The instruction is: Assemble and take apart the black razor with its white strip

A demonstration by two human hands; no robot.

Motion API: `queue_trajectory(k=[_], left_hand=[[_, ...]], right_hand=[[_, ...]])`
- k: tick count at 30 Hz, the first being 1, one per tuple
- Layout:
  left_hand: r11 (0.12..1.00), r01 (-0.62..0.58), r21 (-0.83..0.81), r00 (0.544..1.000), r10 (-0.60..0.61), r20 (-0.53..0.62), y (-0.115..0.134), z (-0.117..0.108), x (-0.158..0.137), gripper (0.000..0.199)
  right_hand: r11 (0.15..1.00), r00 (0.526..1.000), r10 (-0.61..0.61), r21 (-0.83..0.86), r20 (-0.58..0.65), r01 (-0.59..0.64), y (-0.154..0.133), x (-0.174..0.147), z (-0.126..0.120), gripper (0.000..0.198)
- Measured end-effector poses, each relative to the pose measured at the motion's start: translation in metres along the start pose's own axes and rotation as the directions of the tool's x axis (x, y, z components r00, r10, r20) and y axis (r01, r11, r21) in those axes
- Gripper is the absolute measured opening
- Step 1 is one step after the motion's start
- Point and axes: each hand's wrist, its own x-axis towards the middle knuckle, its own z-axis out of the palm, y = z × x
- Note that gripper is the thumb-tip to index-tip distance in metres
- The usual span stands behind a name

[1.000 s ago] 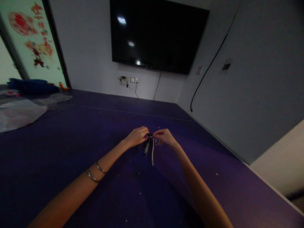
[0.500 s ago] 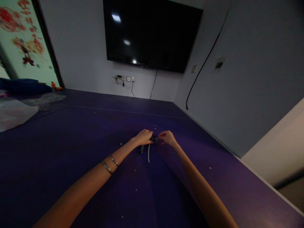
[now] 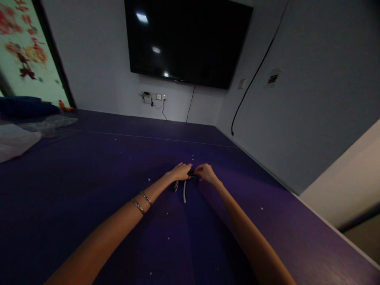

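My left hand (image 3: 181, 171), with two bracelets (image 3: 141, 202) on its forearm, is closed over a small dark object (image 3: 192, 174). A pale grey cord-like strip (image 3: 184, 193) and a shorter black-and-grey piece (image 3: 176, 186) stick out below that hand toward me. My right hand (image 3: 206, 173) pinches at the object's right end, fingertips together. Both hands rest low over the purple surface, close to each other. The object is too small and too covered to tell its kind.
Small white bits lie scattered on the purple surface (image 3: 118, 166). Clear plastic sheeting (image 3: 20, 138) and a blue cloth-like heap (image 3: 26, 107) are at the far left. A large television (image 3: 190, 39) hangs on the wall, above sockets (image 3: 158, 96); a black cable (image 3: 255, 77) dangles at right.
My right hand has come slightly closer to my left, and less of the dark object shows between them. The whole view has shifted a little.
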Motion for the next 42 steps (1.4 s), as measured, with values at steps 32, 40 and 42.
queue_trajectory(k=[32, 40, 42], left_hand=[[0.999, 0.035, 0.001, 0.999, -0.035, -0.018, 0.004, -0.007, -0.006, 0.047], [0.997, 0.000, 0.081, 0.988, 0.012, -0.154, 0.010, -0.015, -0.017, 0.047], [0.992, 0.066, 0.110, 0.975, -0.041, -0.220, 0.012, -0.023, -0.027, 0.033]], right_hand=[[1.000, 1.000, -0.006, -0.018, 0.005, 0.007, 0.008, 0.003, 0.004, 0.015], [0.998, 1.000, -0.014, -0.059, -0.003, 0.014, 0.002, 0.000, -0.009, 0.019], [0.997, 1.000, -0.005, -0.074, -0.001, 0.005, 0.001, -0.002, -0.013, 0.020]])
